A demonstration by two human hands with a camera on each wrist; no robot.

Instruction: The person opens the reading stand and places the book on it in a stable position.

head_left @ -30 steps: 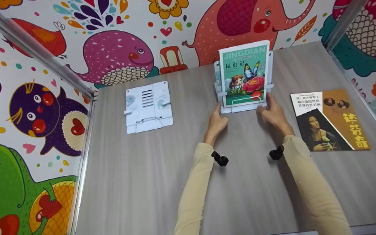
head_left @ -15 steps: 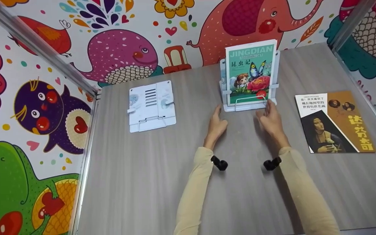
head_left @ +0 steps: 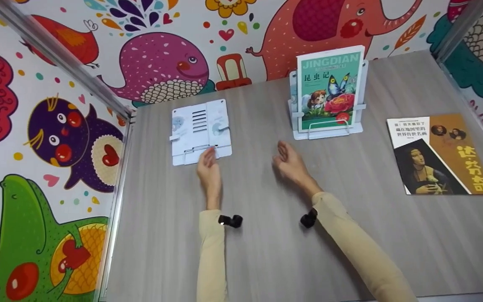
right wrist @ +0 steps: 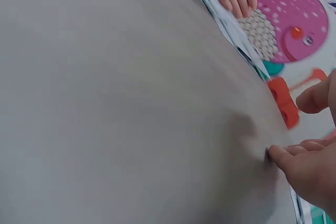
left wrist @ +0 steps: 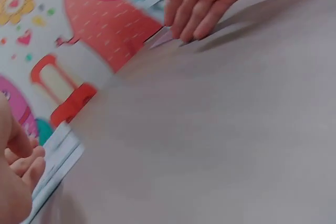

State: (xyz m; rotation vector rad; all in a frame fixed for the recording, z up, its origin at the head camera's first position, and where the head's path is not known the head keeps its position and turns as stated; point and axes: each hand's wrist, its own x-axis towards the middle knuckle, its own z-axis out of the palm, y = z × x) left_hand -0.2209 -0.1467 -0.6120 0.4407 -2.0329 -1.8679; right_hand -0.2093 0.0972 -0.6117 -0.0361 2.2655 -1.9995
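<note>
My left hand hovers at the front edge of a white book stand that lies folded flat on the table. Its fingers are loosely bent with nothing in them, the tips overlapping the stand's wire holder in the head view. In the left wrist view, that hand is beside the stand. My right hand is over the table between the two stands, fingers relaxed and holding nothing. Behind it, a second white book stand stands upright, bearing a green children's book behind its wire holder and side clips.
A brown and white book with a painted portrait lies flat at the right of the wood-grain table. Cartoon-printed walls rise behind and at the sides, with a metal rail on the left.
Both hands have come away from the upright stand and moved left, the left one reaching the flat stand. The head view has shifted slightly. The upright stand and its book keep their place.
</note>
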